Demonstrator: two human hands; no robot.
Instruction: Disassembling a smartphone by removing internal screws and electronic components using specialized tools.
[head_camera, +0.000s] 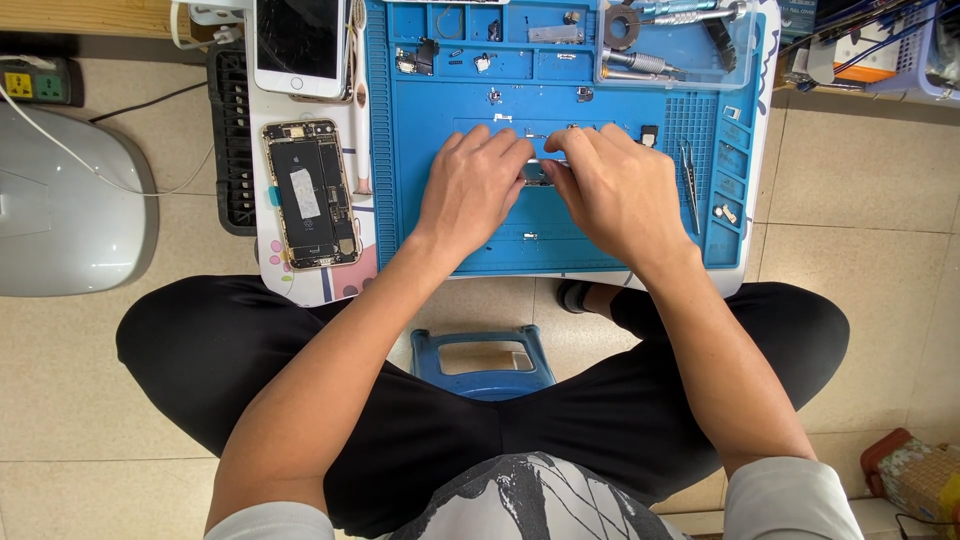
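1. The left hand (472, 188) and the right hand (617, 190) meet over the middle of the blue mat (430, 240).
2. Both hands pinch a small metal part (538, 172) between their fingertips.
3. An open phone (310, 194) lies to the left, just off the mat.
4. Tweezers (690, 180) lie on the mat, near the right hand.
5. A white phone (299, 45) sits above the open phone.

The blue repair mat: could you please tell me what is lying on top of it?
On the blue repair mat lie tweezers and scattered small parts. The left hand and right hand meet over a small metal part, mostly covered.
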